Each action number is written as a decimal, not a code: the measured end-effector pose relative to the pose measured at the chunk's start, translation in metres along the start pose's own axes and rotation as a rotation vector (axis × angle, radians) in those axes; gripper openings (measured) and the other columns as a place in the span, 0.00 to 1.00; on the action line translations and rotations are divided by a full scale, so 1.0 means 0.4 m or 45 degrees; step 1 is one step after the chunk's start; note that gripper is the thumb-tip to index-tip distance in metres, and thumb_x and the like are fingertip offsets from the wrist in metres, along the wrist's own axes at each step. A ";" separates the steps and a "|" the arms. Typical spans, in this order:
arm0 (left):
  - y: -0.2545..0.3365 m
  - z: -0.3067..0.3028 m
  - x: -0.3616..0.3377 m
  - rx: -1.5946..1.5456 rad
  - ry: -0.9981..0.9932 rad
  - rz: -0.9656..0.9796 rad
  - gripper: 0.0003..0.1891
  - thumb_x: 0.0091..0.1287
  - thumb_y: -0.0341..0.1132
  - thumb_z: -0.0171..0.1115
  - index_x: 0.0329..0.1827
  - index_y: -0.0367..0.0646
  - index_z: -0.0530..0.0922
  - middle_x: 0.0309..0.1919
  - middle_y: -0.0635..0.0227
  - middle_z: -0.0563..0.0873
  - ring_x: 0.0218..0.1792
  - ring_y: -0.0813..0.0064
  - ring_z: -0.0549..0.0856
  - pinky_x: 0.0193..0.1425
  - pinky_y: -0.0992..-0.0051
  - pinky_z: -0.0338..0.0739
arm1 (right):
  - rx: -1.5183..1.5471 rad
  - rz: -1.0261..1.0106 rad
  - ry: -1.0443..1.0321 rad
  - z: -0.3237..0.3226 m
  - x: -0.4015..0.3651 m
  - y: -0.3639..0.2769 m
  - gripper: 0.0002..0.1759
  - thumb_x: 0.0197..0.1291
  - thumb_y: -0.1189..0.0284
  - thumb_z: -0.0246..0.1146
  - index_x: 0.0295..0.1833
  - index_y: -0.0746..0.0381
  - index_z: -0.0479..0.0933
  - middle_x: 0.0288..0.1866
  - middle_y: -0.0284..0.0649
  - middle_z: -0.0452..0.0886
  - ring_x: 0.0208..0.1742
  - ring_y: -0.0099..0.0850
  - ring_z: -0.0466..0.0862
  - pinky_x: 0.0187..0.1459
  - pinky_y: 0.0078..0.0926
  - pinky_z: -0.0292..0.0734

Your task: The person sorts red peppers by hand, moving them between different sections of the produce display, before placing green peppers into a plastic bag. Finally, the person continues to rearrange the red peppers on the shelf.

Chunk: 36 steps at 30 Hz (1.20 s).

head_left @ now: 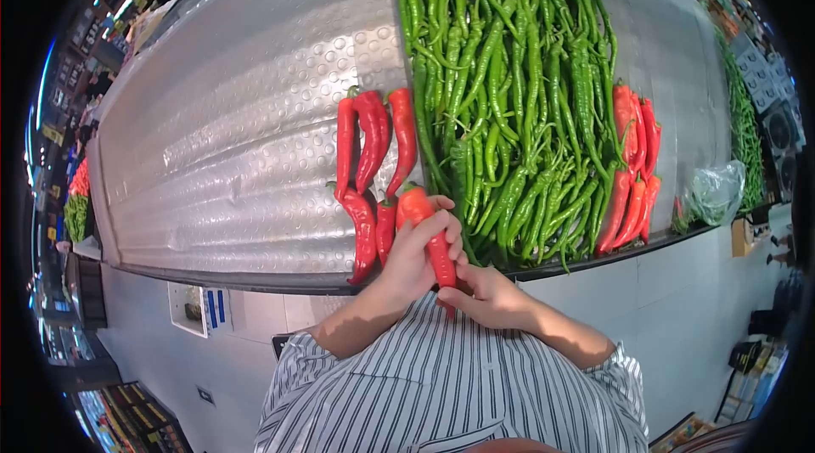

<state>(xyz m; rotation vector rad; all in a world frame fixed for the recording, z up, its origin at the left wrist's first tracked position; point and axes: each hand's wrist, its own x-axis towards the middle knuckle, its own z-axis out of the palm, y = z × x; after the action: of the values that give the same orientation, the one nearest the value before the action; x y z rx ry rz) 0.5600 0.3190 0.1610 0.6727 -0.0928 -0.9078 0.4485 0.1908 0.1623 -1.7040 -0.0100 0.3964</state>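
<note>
A red chili pepper [438, 254] is held in front of my striped shirt, stem end up and tip down. My left hand [414, 251] wraps its fingers round the upper part of it. Lower down, my right hand [486, 294] grips the pepper near its tip, with the thumb laid over it. Just beyond my left hand, several red peppers [371, 135] lie in two rough rows on the silvery display surface [229, 156]. One curved red pepper [361, 232] of the nearer row lies left of my left hand.
Long green peppers [518, 96] cover the middle of the stand. Right of them lies a group of red peppers [632, 164], and beyond it a clear plastic bag [715, 191]. The stand's dark front edge [246, 285] runs before me. A white crate [188, 309] is below on the floor.
</note>
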 end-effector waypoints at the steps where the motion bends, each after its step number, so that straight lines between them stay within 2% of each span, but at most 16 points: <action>1: -0.026 0.013 -0.002 0.048 0.087 0.004 0.19 0.70 0.38 0.55 0.61 0.44 0.65 0.35 0.65 0.76 0.34 0.70 0.80 0.45 0.64 0.81 | 0.012 0.003 0.031 0.001 0.005 0.006 0.19 0.68 0.61 0.61 0.52 0.67 0.74 0.33 0.42 0.84 0.34 0.27 0.84 0.38 0.26 0.77; 3: -0.036 0.018 -0.014 0.248 0.072 0.116 0.28 0.70 0.36 0.57 0.71 0.45 0.58 0.43 0.63 0.77 0.42 0.70 0.81 0.49 0.66 0.79 | 0.256 0.072 0.115 -0.003 0.002 0.038 0.18 0.68 0.61 0.60 0.50 0.67 0.75 0.31 0.40 0.83 0.31 0.26 0.82 0.36 0.24 0.76; 5: -0.038 0.010 -0.008 0.418 0.137 0.147 0.27 0.71 0.32 0.55 0.72 0.45 0.59 0.43 0.63 0.77 0.41 0.71 0.81 0.48 0.69 0.80 | 0.270 0.003 0.239 -0.015 -0.009 0.065 0.19 0.68 0.61 0.60 0.51 0.66 0.75 0.32 0.41 0.84 0.30 0.28 0.82 0.36 0.25 0.76; 8: 0.049 -0.005 0.069 0.629 0.234 0.401 0.18 0.72 0.28 0.56 0.63 0.41 0.66 0.43 0.64 0.80 0.36 0.75 0.82 0.45 0.75 0.80 | 0.020 -0.257 0.312 -0.082 -0.062 0.067 0.19 0.66 0.61 0.62 0.53 0.65 0.75 0.36 0.43 0.85 0.35 0.33 0.83 0.40 0.26 0.78; 10: 0.183 -0.023 0.165 0.978 0.326 0.563 0.13 0.72 0.29 0.57 0.58 0.39 0.70 0.41 0.65 0.81 0.35 0.76 0.83 0.43 0.75 0.80 | 0.024 -0.259 0.440 -0.154 -0.134 0.097 0.18 0.65 0.64 0.65 0.54 0.64 0.75 0.37 0.39 0.85 0.36 0.26 0.83 0.42 0.24 0.78; 11: 0.256 -0.061 0.224 0.869 0.184 0.642 0.14 0.72 0.29 0.57 0.58 0.39 0.70 0.40 0.65 0.81 0.35 0.75 0.83 0.41 0.74 0.80 | 0.028 -0.256 0.540 -0.192 -0.174 0.122 0.18 0.64 0.65 0.66 0.54 0.64 0.75 0.37 0.37 0.85 0.36 0.24 0.82 0.41 0.23 0.78; 13: 0.396 -0.127 0.347 1.101 0.394 0.854 0.13 0.72 0.30 0.57 0.56 0.38 0.69 0.40 0.64 0.81 0.36 0.74 0.83 0.41 0.71 0.81 | 0.059 -0.190 0.804 -0.295 -0.260 0.186 0.18 0.63 0.66 0.67 0.54 0.64 0.75 0.37 0.33 0.84 0.36 0.19 0.81 0.41 0.21 0.77; 16: 0.555 -0.187 0.498 1.217 0.485 0.800 0.12 0.72 0.29 0.56 0.55 0.38 0.69 0.39 0.62 0.81 0.37 0.71 0.83 0.40 0.69 0.82 | 0.201 -0.110 1.225 -0.471 -0.374 0.306 0.20 0.63 0.67 0.67 0.55 0.66 0.74 0.39 0.33 0.81 0.40 0.20 0.79 0.44 0.20 0.76; 18: 0.600 -0.198 0.563 1.057 0.527 0.421 0.10 0.72 0.27 0.53 0.54 0.37 0.70 0.39 0.62 0.81 0.36 0.67 0.83 0.40 0.67 0.82 | 0.099 0.041 1.458 -0.570 -0.422 0.359 0.22 0.62 0.65 0.68 0.56 0.66 0.73 0.41 0.34 0.80 0.43 0.22 0.79 0.48 0.23 0.75; 23: 0.563 -0.173 0.643 1.112 0.643 0.362 0.13 0.70 0.29 0.52 0.55 0.37 0.71 0.42 0.60 0.80 0.38 0.65 0.81 0.44 0.65 0.80 | -0.126 0.224 1.614 -0.733 -0.428 0.360 0.40 0.55 0.54 0.72 0.65 0.67 0.67 0.53 0.46 0.79 0.53 0.33 0.80 0.58 0.29 0.74; 24: 0.540 -0.135 0.640 1.039 0.745 0.377 0.16 0.70 0.31 0.52 0.58 0.36 0.71 0.46 0.58 0.79 0.44 0.63 0.81 0.49 0.62 0.79 | -0.170 0.275 1.593 -0.781 -0.417 0.387 0.47 0.51 0.51 0.73 0.68 0.68 0.64 0.60 0.52 0.75 0.61 0.39 0.77 0.62 0.33 0.71; 25: 0.532 -0.117 0.645 0.960 0.848 0.388 0.19 0.70 0.33 0.53 0.62 0.36 0.70 0.50 0.55 0.78 0.49 0.62 0.80 0.53 0.60 0.78 | -0.181 0.257 1.577 -0.818 -0.399 0.403 0.47 0.51 0.51 0.73 0.68 0.68 0.64 0.60 0.52 0.75 0.61 0.39 0.77 0.62 0.33 0.71; 27: 0.516 -0.101 0.656 0.918 0.789 0.437 0.29 0.72 0.40 0.50 0.73 0.37 0.59 0.65 0.46 0.70 0.64 0.55 0.72 0.66 0.57 0.69 | -0.478 0.332 1.637 -0.888 -0.354 0.427 0.49 0.48 0.50 0.74 0.69 0.68 0.63 0.65 0.56 0.72 0.66 0.42 0.74 0.64 0.38 0.70; 31: 0.442 -0.035 0.592 1.209 0.901 0.501 0.36 0.72 0.50 0.49 0.77 0.41 0.54 0.75 0.48 0.59 0.74 0.54 0.60 0.75 0.56 0.54 | -0.464 0.149 1.439 -1.016 -0.294 0.508 0.54 0.36 0.59 0.78 0.69 0.68 0.62 0.59 0.59 0.72 0.62 0.50 0.74 0.66 0.40 0.68; 33: 0.415 -0.035 0.548 1.223 0.883 0.609 0.33 0.72 0.52 0.51 0.75 0.43 0.62 0.72 0.52 0.65 0.72 0.59 0.64 0.72 0.58 0.58 | -0.460 0.103 1.378 -1.042 -0.287 0.520 0.58 0.30 0.62 0.79 0.69 0.68 0.59 0.59 0.62 0.70 0.60 0.54 0.73 0.66 0.41 0.68; 36: 0.332 -0.006 0.462 1.100 0.718 0.690 0.25 0.73 0.50 0.51 0.66 0.44 0.72 0.60 0.63 0.76 0.62 0.67 0.72 0.65 0.59 0.65 | -0.794 0.303 1.422 -0.987 -0.282 0.436 0.60 0.29 0.65 0.79 0.69 0.68 0.55 0.59 0.63 0.67 0.62 0.58 0.71 0.65 0.42 0.68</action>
<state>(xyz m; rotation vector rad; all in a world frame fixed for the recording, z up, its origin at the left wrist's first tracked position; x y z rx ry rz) 0.7692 0.2377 0.1986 1.5915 -0.1539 -0.0901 0.4097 -0.2438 0.0697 -2.3419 0.9723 -0.4847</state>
